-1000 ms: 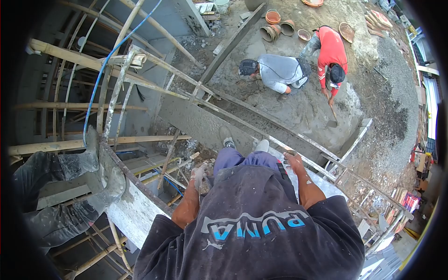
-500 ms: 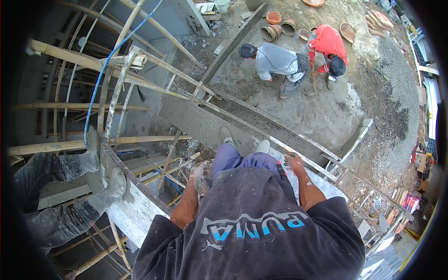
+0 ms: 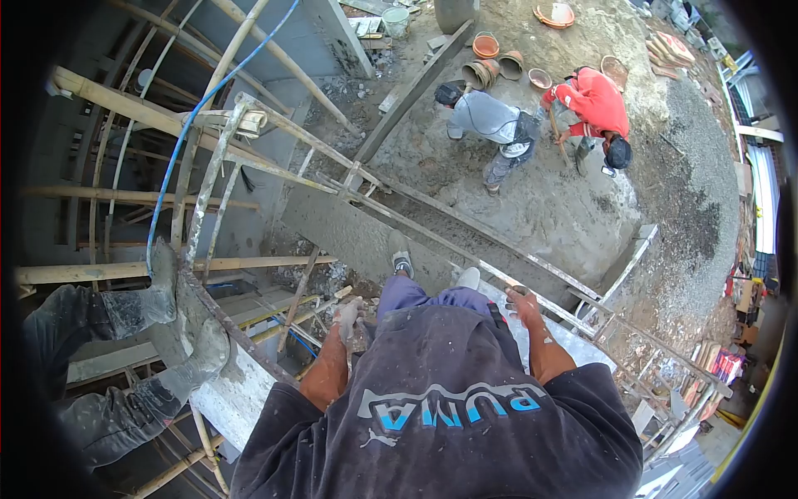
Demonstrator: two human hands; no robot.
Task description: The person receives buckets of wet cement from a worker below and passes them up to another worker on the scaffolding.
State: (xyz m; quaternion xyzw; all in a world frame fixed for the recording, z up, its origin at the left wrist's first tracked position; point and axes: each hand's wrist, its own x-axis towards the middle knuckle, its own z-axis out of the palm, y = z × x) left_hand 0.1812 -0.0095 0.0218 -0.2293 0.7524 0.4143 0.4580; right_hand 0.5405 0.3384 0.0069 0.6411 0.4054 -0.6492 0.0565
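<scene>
My left hand [image 3: 347, 316], coated in pale mortar, is closed beside my left thigh, with a grey, dirty thing [image 3: 358, 337] under its palm that I cannot make out. My right hand [image 3: 524, 304] rests with curled fingers on the pale scaffold rail [image 3: 559, 311], right of my knees. My shoes [image 3: 402, 264] are on the grey mortar-covered ledge [image 3: 349, 237] ahead. A light board [image 3: 573, 334] lies beside my right forearm.
Another person's boots [image 3: 204, 353] stand on a plank at left. Below, a person in grey [image 3: 490, 116] and a person in red [image 3: 594, 100] bend over wet mortar [image 3: 532, 208]. Bamboo poles [image 3: 150, 270] and a blue hose [image 3: 179, 150] cross the left. Buckets [image 3: 485, 46] stand beyond.
The view has shifted slightly. Below, the person in grey and the person in red have moved a little to the right. My hands stay in nearly the same places.
</scene>
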